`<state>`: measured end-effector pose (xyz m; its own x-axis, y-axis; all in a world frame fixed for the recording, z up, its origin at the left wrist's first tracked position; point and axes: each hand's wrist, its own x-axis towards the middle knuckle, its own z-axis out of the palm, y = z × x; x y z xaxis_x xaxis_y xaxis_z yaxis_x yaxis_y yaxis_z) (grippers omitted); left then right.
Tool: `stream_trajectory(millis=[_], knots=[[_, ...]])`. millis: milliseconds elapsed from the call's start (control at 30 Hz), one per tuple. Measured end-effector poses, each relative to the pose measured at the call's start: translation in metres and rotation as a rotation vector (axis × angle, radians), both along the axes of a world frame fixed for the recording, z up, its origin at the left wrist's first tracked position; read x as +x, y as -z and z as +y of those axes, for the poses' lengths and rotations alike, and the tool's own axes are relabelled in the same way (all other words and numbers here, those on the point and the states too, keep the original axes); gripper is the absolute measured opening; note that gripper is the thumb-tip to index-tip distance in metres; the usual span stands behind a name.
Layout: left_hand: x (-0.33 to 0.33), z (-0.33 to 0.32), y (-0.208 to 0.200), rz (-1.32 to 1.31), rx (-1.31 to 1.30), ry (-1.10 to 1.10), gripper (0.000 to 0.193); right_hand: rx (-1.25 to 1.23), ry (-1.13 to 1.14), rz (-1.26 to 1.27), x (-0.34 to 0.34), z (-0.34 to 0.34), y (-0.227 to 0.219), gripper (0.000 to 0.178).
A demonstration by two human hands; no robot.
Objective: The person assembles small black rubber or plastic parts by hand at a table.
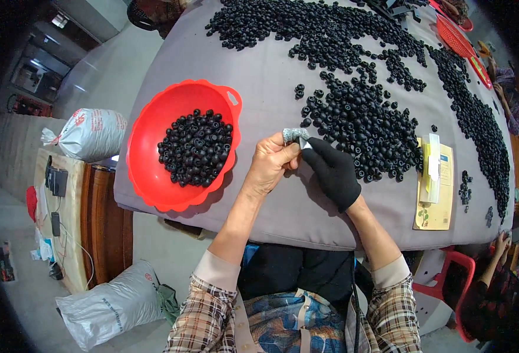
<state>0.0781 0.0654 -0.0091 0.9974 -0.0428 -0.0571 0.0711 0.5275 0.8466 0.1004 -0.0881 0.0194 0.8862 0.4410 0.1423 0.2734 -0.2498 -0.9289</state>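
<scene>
My left hand (271, 159) is bare and closed, its thumb pressed toward the index finger. A grey, speckled wrap (295, 135) covers the end of that index finger. My right hand (335, 173) wears a black knitted glove and pinches a small, pale, pointed piece (304, 143) against the wrap. Whether the piece is part of the wrap, I cannot tell. Anything between the left fingers is hidden. Just beyond the right hand spreads a pile of small black ring-like parts (365, 123). More black parts (194, 147) lie in a red scalloped bowl (147, 170) to the left.
Grey cloth covers the table (259, 217). Further heaps of black parts (306, 23) lie along its far and right sides. A yellow card box (442, 206) with a clear plastic case (432, 167) sits at right. White sacks (115, 306) stand at left; people sit at the right edge.
</scene>
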Motion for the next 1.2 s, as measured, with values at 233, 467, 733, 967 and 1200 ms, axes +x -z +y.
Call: stream_trajectory(millis=[233,467,733,967,1200], knots=[[0.001,-0.001,0.003,-0.011,-0.011,-0.023,0.013,-0.041,-0.039,-0.246,0.001,-0.002,0.003,0.024],[0.002,0.0,0.004,0.008,-0.124,-0.023,0.015,0.005,-0.029,-0.107,-0.003,-0.004,0.0,0.024],[0.001,0.001,0.006,-0.014,-0.09,-0.017,0.015,-0.004,-0.009,-0.022,-0.003,-0.003,-0.002,0.024],[0.002,0.0,0.005,-0.019,-0.095,-0.01,0.014,0.007,-0.003,-0.025,-0.003,-0.003,-0.001,0.024],[0.001,-0.001,0.002,-0.007,-0.058,0.011,0.015,-0.023,-0.005,-0.106,0.002,-0.005,0.008,0.023]])
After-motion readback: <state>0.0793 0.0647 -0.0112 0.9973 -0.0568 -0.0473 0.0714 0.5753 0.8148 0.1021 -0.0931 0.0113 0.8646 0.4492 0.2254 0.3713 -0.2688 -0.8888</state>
